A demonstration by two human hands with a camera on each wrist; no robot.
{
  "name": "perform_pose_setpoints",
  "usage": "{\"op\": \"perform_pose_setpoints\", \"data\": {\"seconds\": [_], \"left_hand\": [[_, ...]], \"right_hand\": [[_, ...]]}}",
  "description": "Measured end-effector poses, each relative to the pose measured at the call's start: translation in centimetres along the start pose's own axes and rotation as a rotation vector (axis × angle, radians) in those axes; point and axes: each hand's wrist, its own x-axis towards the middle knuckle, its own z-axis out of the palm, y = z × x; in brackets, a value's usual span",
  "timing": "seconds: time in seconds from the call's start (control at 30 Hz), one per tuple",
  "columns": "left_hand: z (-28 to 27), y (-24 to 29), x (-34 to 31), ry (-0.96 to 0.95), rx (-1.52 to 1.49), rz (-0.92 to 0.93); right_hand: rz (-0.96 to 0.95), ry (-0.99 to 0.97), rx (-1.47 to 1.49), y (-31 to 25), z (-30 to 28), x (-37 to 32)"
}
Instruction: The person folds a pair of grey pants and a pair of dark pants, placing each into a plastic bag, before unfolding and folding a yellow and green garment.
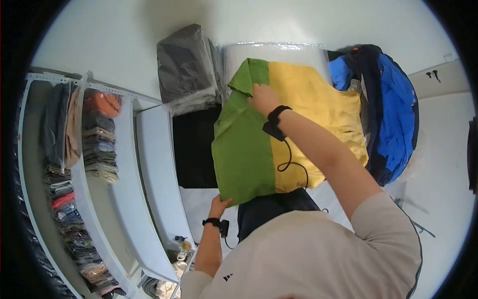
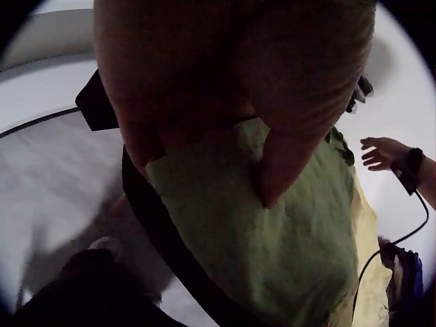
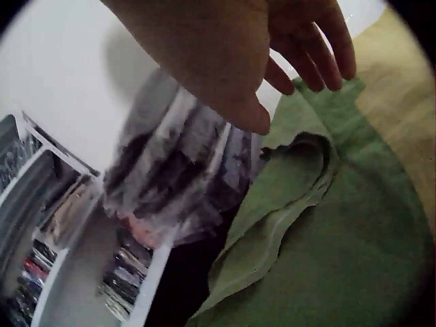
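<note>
A two-tone cloth (image 1: 245, 149), green on the left and yellow on the right, lies spread before me. Its green upper corner is folded over, and the right wrist view shows a curved, raw-looking edge (image 3: 272, 242) there. My left hand (image 1: 219, 205) pinches the lower left green corner; in the left wrist view the thumb (image 2: 283, 167) lies on top of the cloth, the other fingers partly hidden. Over the folded upper corner is my right hand (image 1: 265, 101). Its fingers (image 3: 320, 58) are spread loosely above the green fabric, holding nothing.
Dark folded items in clear plastic (image 1: 184, 65) are stacked at the back left, beside a black surface (image 1: 196, 149). Blue and black jackets (image 1: 396, 119) lie at the right. White shelves (image 1: 119, 199) with bagged folded clothes stand on the left. A cable (image 1: 294, 163) trails from my right wrist.
</note>
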Motion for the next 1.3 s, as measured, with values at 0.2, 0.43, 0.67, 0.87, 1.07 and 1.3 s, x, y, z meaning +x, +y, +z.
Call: {"op": "perform_pose_setpoints", "data": {"seconds": [0.2,0.43,0.67,0.87,1.07,1.3], "left_hand": [[0.2,2.4,-1.3,-0.029,-0.065,-0.002],[-0.9,1.7,-2.1,0.0,-0.124,0.021],[-1.8,0.8,-2.0,0.047,-0.037,0.058],[-1.1,1.2,-1.9,-0.007,-0.259,0.072],[-1.6,2.2,-2.0,-0.067,-0.205,-0.083],[-1.9,2.4,-1.9,0.002,-0.33,-0.121]], "right_hand": [[0.053,0.114,-0.289,-2.1,4.8,5.7],[0.259,-0.109,0.863,1.7,3.1,9.7],[0.066,-0.198,0.782,5.7,-2.8,-0.3],[0.504,0.195,0.492,21.6,-9.6,-18.1],[0.943,0.488,0.083,31.0,-8.7,-34.6],[0.99,0.631,0.394,29.3,-5.6,-34.3]]}}
